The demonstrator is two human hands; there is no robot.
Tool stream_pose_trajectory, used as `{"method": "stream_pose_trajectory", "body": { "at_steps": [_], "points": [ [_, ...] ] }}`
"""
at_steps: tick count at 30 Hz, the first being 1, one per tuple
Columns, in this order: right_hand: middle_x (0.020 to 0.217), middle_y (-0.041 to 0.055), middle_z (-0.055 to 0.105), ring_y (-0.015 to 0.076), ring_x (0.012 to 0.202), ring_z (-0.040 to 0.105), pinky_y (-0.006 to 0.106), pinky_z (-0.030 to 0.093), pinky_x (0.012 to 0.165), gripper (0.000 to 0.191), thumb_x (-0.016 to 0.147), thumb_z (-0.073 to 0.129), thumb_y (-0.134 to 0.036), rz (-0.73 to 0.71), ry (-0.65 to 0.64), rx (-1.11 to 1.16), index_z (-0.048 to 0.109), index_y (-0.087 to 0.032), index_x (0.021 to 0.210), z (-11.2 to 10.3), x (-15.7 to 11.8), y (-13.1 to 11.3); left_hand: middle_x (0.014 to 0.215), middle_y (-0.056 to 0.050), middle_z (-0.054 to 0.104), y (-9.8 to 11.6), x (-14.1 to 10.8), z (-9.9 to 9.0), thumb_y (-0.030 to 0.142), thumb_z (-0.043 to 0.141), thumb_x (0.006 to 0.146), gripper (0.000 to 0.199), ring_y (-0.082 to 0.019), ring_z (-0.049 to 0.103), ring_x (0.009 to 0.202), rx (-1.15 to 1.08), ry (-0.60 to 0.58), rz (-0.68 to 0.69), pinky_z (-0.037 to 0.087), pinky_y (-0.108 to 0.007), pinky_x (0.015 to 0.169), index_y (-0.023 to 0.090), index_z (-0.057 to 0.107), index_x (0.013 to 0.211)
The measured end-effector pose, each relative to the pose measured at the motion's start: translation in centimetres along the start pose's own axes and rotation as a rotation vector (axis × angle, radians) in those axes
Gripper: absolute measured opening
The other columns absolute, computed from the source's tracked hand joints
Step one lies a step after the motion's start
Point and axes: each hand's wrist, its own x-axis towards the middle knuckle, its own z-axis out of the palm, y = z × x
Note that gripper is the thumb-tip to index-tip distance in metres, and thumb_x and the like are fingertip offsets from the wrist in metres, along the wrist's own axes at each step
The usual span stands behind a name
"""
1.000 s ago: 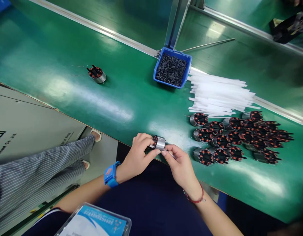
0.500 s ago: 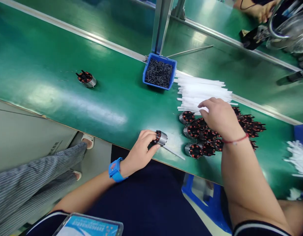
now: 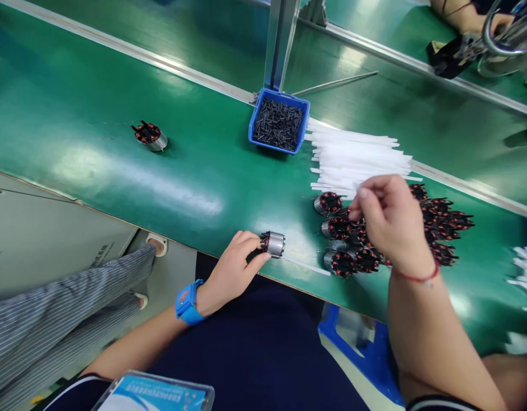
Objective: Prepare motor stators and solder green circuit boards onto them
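"One long green bench (image 3: 221, 177) fills most of my feed. What is grouped on it?"

"Toward the right, wound cores (image 3: 340, 228) stand bunched in rows, partly hidden behind the right hand (image 3: 392, 222). I'd guess they are packed close to save room and stay within reach."

"And behind them?"

"A spread of white strips (image 3: 353, 154), laid nearly parallel, probably so single ones lift off easily. Just beside it sits a blue bin (image 3: 272, 147) of small black pieces (image 3: 277, 123); its walls likely keep them from scattering."

"How are the hands I'm watching over?"

"That right hand is raised near the strips, thumb and fingers drawn together; whether they grasp anything, I cannot tell. The left hand (image 3: 229, 265) grips the held core (image 3: 274, 244) at the bench's near edge, fingers at the coil end, leaving the metal body exposed. I take that as a steadying hold."

"Anything set apart?"

"A lone core (image 3: 154, 138) farther left, coil end up, perhaps to keep it separate. One loose strip (image 3: 308, 266) lies between the held core and the group, conveniently near, I judge."

"Can you read any writing?"

"None. The badge (image 3: 161, 394) has print on blue, the wristband (image 3: 189, 301) a reddish mark, the cabinet (image 3: 45, 234) faint lettering, all too small or blurred for me."
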Motion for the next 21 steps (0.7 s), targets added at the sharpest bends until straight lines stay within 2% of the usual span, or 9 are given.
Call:
{"method": "stream_pose_trajectory", "body": {
  "at_steps": [3, 6, 9, 13, 17, 21],
  "points": [
    [0.087, 0.0045, 0.063, 0.0163, 0.078, 0.061, 0.031, 0.047, 0.071, 0.018, 0.094, 0.045, -0.028, -0.018, -0.258, 0.211, 0.061, -0.022, 0.1, 1.9, -4.1, -3.2, 0.094, -0.004, 0.059, -0.4, -0.2, -0.6, 0.024, 0.052, 0.091, 0.01, -0.018, 0.049, 0.09, 0.024, -0.029, 0.005, 0.042, -0.032, 0.082, 0.018, 0.06, 0.089],
    [0.095, 0.0054, 0.062, 0.0156, 0.083, 0.059, 0.03, 0.048, 0.074, 0.027, 0.094, 0.041, -0.022, 0.064, -0.477, 0.356, 0.06, -0.024, 0.113, 4.3, -7.3, -4.5, 0.095, -0.004, 0.06, -0.8, -0.6, -1.4, 0.026, 0.054, 0.09, 0.01, -0.019, 0.05, 0.092, 0.049, -0.052, -0.006, 0.042, -0.033, 0.083, 0.019, 0.061, 0.091],
    [0.092, 0.0035, 0.061, 0.0131, 0.073, 0.058, 0.026, 0.048, 0.062, 0.028, 0.092, 0.046, -0.026, 0.304, -0.483, 0.538, 0.052, -0.023, 0.12, 6.2, -9.1, -4.4, 0.095, -0.004, 0.06, -1.2, -0.9, -1.9, 0.025, 0.054, 0.09, 0.01, -0.019, 0.049, 0.092, 0.055, -0.074, -0.016, 0.041, -0.033, 0.083, 0.019, 0.062, 0.092],
    [0.073, -0.0019, 0.056, 0.0095, 0.057, 0.05, 0.021, 0.042, 0.049, 0.018, 0.088, 0.053, -0.033, 0.534, -0.502, 0.725, 0.058, -0.02, 0.099, 7.7, -9.6, -4.2, 0.093, -0.003, 0.059, -1.3, -1.4, -2.1, 0.024, 0.055, 0.089, 0.007, -0.018, 0.048, 0.091, 0.061, -0.099, -0.008, 0.041, -0.032, 0.082, 0.019, 0.059, 0.091],
    [0.07, -0.0021, 0.057, 0.0075, 0.052, 0.041, 0.02, 0.034, 0.045, 0.02, 0.083, 0.057, -0.036, 0.622, -0.545, 0.813, 0.062, -0.018, 0.091, 8.7, -8.4, -4.6, 0.092, -0.003, 0.059, -1.2, -1.6, -2.0, 0.026, 0.055, 0.088, 0.009, -0.019, 0.048, 0.09, 0.082, -0.091, -0.022, 0.042, -0.032, 0.079, 0.02, 0.056, 0.095],
    [0.067, -0.0028, 0.055, 0.0071, 0.053, 0.038, 0.02, 0.032, 0.049, 0.023, 0.086, 0.054, -0.037, 0.547, -0.58, 0.839, 0.063, -0.017, 0.08, 9.1, -7.3, -5.1, 0.092, -0.003, 0.059, -1.2, -1.5, -1.9, 0.026, 0.054, 0.09, 0.011, -0.019, 0.049, 0.088, 0.089, -0.103, 0.006, 0.042, -0.033, 0.08, 0.019, 0.058, 0.097]
  ]
}}
